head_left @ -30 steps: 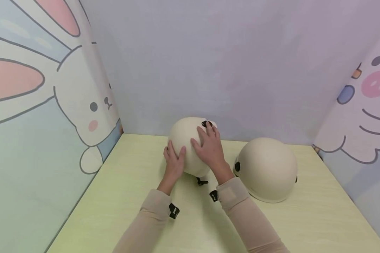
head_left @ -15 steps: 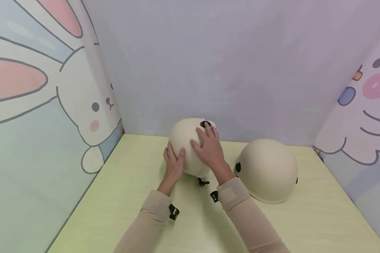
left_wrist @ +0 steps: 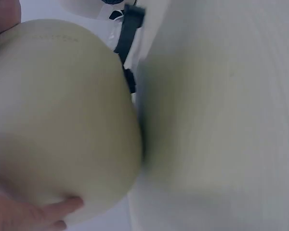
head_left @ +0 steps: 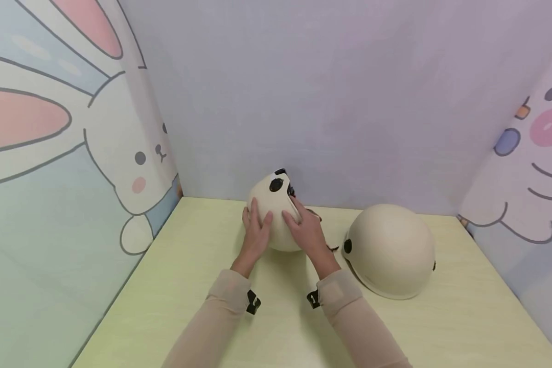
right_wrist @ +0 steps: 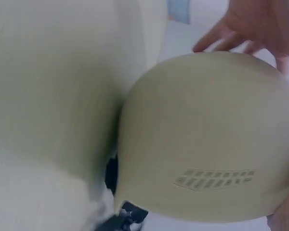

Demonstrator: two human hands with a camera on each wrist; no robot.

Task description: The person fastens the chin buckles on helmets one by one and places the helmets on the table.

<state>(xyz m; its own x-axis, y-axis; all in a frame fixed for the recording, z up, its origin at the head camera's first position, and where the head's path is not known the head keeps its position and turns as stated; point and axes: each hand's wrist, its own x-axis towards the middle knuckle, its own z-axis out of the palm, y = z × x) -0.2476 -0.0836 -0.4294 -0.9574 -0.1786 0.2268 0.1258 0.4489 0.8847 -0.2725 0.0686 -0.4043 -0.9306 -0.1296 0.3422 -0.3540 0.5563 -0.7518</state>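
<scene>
A cream helmet [head_left: 279, 236] is tilted between my two hands in the head view, its black round fitting [head_left: 276, 184] near the top and its opening turned to the right. My left hand [head_left: 254, 236] grips its left side, thumb and fingers spread over the shell. On the right side my right hand [head_left: 309, 232] holds it near the rim. A row of small marks [right_wrist: 216, 180] shows on the shell in the right wrist view. Black straps [left_wrist: 129, 31] hang out beside the shell in the left wrist view. The helmet's inside is hidden.
A second cream helmet [head_left: 391, 250] sits dome up on the pale yellow table [head_left: 165, 306], just right of my right hand. A plain lilac wall [head_left: 313, 102] stands behind, and cartoon-printed walls [head_left: 110, 133] flank the table.
The helmet has turned in my hands: its black fitting moved left and the strap swung from the near side to the right. My right fingers shifted down toward the rim.
</scene>
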